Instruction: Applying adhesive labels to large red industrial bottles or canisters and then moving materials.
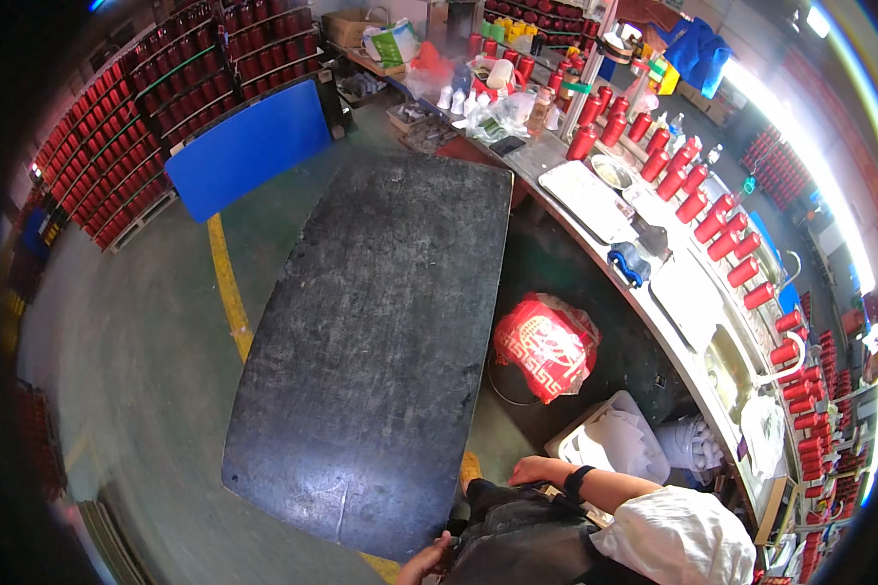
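A large dark table or board (361, 341) with a scuffed surface and rounded corners stretches in front of me. My left hand (424, 563) is low in the picture, close to the board's near edge. Its fingers are mostly hidden, and I cannot tell whether it touches the board or holds something. On the right, my right hand (534, 470) is beside my dark apron (527, 536), with a black band on the wrist. Its fingers look curled in, and no object shows in them.
A workbench (605, 258) curves along the right with red thread cones (668, 183), a white tray (587, 200) and a sink (727, 369). Beside the board are a red printed bag (546, 346) and a white bin (610, 439). A blue panel (254, 146) stands far left before racks of red cones (98, 146).
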